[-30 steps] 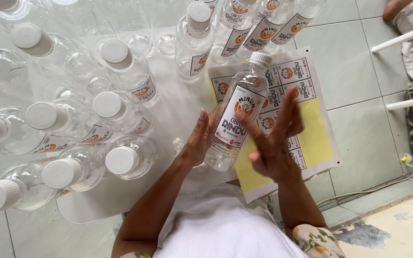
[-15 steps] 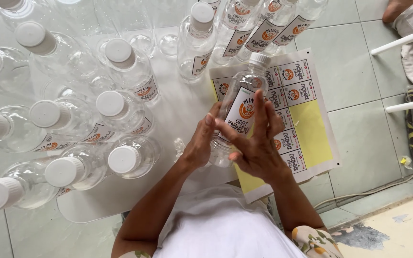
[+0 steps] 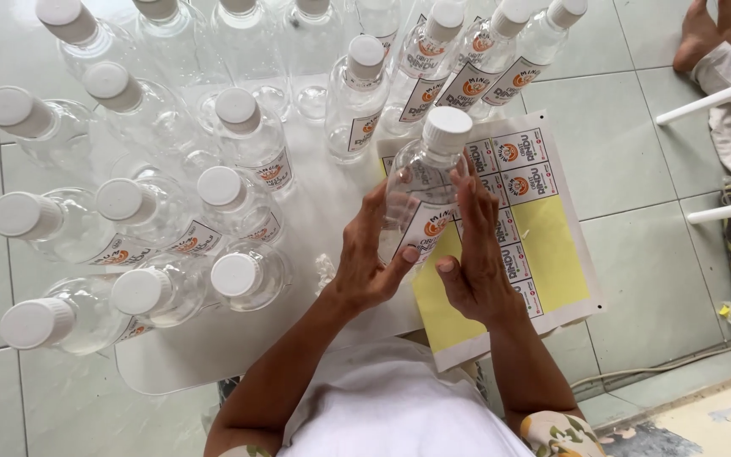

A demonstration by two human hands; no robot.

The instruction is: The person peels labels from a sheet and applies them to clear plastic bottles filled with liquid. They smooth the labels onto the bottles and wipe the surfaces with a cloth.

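— What are the fingers (image 3: 382, 207) doing?
— Both hands clasp the bottle (image 3: 420, 190): left hand (image 3: 365, 254) and right hand (image 3: 475, 254) press its sides flat, thumbs on the label (image 3: 427, 230).
— How does it lie?
— Between the palms, cap tilted away, above the sticker sheet (image 3: 543, 245) on the surface (image 3: 213, 355).

capped bottles (image 3: 239, 203) crowd left, sticker sheet (image 3: 552, 245) right

Clear bottle (image 3: 420, 199), white cap (image 3: 447, 129) (orange-and-white label); yellow sticker sheet (image 3: 543, 254).
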